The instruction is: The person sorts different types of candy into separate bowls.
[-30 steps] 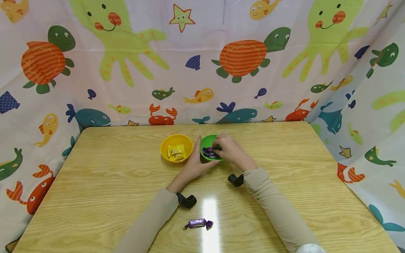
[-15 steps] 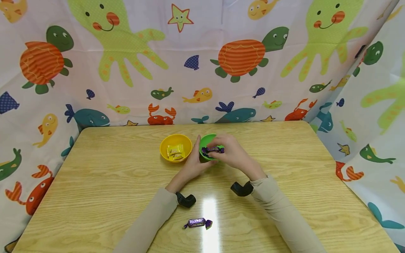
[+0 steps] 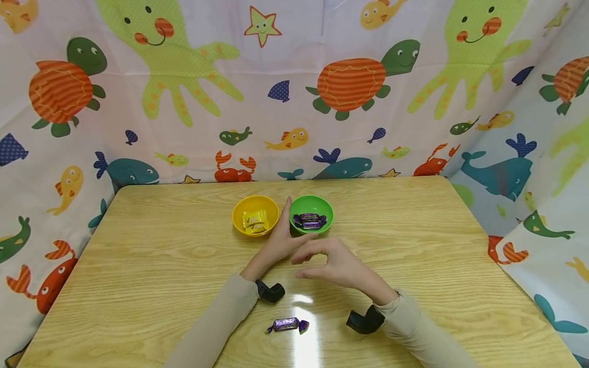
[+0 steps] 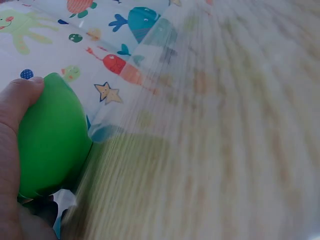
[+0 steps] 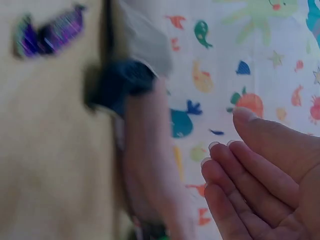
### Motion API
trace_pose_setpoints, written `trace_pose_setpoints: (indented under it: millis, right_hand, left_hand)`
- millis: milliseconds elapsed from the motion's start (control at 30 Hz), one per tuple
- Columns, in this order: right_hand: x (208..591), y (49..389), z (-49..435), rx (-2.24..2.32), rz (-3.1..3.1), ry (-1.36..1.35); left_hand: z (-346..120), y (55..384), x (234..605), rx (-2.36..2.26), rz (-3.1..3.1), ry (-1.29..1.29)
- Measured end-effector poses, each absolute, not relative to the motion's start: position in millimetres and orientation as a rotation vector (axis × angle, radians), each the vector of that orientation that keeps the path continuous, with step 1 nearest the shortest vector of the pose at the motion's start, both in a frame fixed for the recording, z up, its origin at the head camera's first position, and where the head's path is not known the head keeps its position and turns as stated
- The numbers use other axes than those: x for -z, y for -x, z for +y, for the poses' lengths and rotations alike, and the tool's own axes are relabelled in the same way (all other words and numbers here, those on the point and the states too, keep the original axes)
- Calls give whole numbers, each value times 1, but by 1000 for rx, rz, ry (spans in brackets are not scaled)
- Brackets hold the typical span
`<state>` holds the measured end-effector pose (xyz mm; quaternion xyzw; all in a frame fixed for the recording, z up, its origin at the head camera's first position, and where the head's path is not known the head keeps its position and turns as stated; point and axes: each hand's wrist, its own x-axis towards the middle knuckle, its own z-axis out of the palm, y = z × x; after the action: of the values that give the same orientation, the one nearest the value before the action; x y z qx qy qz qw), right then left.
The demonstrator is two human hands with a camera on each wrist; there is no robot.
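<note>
My left hand (image 3: 278, 240) holds the green bowl (image 3: 322, 203) from its left and near side, fingers along one side and thumb along the other. In the left wrist view the bowl's outer wall (image 4: 55, 135) sits against that hand. Purple-wrapped candies (image 3: 310, 221) lie in the bowl. My right hand (image 3: 338, 263) hovers in front of the bowl, thumb and fingers apart, nothing between them. The right wrist view also shows its loosely bent fingers (image 5: 250, 185) holding nothing. One more purple-wrapped candy (image 3: 286, 324) lies on the table nearer the body.
A yellow bowl (image 3: 239, 212) with yellow-wrapped candies (image 3: 255, 221) stands just left of my left hand. The wooden table (image 3: 161, 255) ends at a curtain (image 3: 257, 102) printed with sea animals, behind and at the sides. Dark wrist mounts stick out from both sleeves.
My right hand held a purple candy over the green bowl, let it go inside, and drew back toward the body and slightly right. My left hand stays at the bowl.
</note>
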<state>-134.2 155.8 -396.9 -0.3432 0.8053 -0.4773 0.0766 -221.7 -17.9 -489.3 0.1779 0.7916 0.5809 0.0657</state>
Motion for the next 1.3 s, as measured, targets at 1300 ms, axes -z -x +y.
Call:
trace_pose_setpoints:
  millis: [1300]
  right_hand:
    - [467, 93, 137, 1270, 2177, 1367]
  left_hand:
    - [-17, 219, 487, -1718, 2422, -513]
